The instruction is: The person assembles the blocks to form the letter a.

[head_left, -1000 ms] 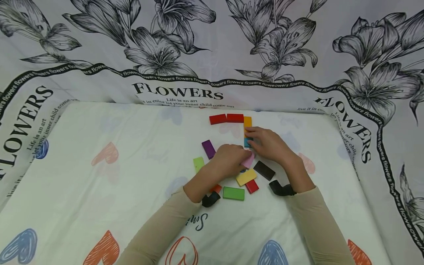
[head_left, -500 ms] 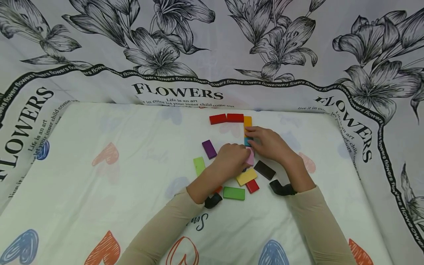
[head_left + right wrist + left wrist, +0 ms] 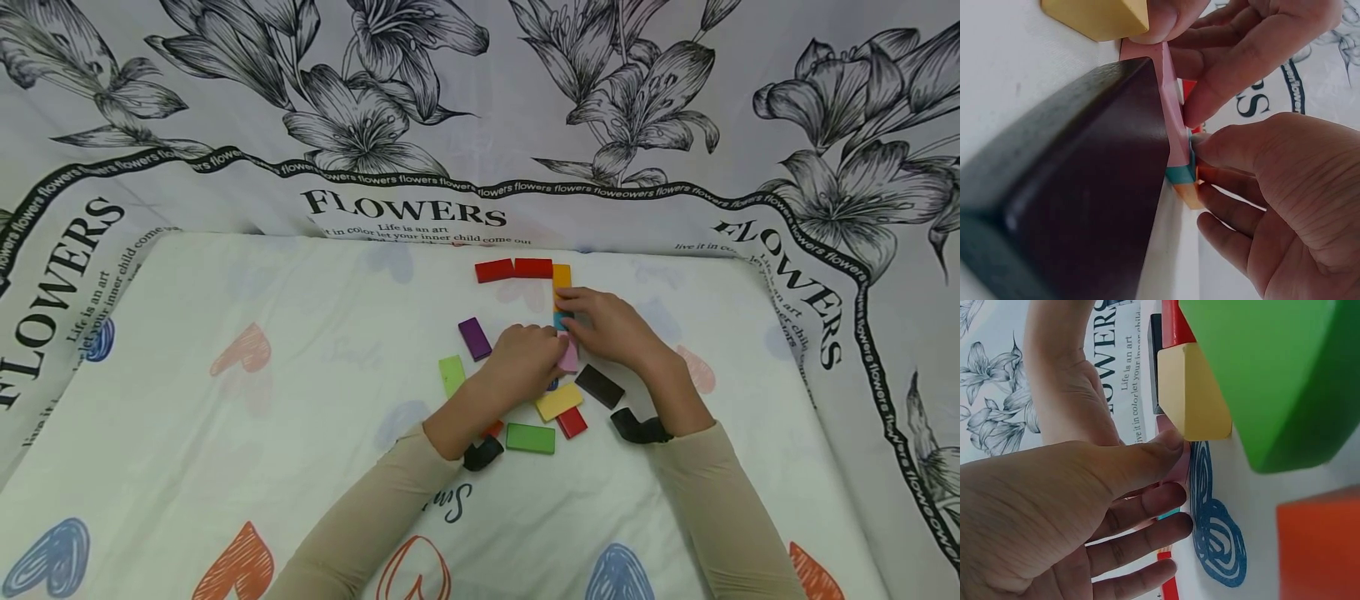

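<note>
step: seemingly aligning pink oblong wood-look block (image 3: 569, 358), end against partly covered blue wood-look block (image 3: 560, 322) | left hand (image 3: 522, 360): pinching pink | right hand (image 3: 613, 330): fingers loosely spread, touching blue | next likely calls for: squaring pink, gentle release, blue un-nudged

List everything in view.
Red blocks: 3, red, two far, one near
Amber block: 1+, amber, far right
Blue block: 1, blue, beside amber
Pink block: 1, pink, beside blue
Yellow block: 1, yellow, middle
Brown block: 1, dark brown, right
Green block: 1, green, near
Lime block: 1, lime, left
Purple block: 1, purple, left
Orange block: 1, orange, near left
Printed cloth: 1+, white, beneath
Wrist gear: 2, black, wrists
Sleeves: 2, beige, forearms
Left hand, right hand: 2, bare, at blocks
</note>
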The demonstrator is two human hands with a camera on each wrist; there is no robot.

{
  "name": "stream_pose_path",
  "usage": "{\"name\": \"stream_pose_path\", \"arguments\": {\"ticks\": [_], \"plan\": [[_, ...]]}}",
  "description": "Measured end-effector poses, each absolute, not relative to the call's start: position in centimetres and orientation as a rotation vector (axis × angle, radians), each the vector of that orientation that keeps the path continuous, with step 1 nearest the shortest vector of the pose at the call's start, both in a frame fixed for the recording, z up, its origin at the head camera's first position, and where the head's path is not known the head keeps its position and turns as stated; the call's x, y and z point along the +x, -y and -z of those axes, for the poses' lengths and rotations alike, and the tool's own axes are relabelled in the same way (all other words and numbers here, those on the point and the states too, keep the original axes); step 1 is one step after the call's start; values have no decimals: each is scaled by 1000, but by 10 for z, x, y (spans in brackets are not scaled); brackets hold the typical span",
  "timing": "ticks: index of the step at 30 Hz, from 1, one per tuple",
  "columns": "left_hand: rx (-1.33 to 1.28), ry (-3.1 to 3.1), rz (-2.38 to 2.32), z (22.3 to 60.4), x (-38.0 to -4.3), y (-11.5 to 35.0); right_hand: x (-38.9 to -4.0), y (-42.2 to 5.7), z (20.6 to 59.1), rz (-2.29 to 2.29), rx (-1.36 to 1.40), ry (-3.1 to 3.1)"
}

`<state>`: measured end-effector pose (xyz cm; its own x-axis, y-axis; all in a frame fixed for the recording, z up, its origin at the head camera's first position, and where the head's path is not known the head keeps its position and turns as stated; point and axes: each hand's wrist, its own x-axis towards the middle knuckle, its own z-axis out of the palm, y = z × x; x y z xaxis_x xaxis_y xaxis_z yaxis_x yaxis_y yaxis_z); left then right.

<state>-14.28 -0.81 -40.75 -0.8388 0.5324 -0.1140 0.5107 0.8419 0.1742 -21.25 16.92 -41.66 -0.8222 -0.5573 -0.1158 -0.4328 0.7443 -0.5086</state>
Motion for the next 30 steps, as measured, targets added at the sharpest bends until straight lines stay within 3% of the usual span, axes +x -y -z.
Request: {"name": "stream_pose_path", "arguments": {"ticks": [20,30], "plan": [[826,-2829,-279,401,-140,9,-215,-170,418,688,-775,-2675],[1068,-2804,-167,401,-129,-6,-213,-171,418,729,-798,-2678]]}}
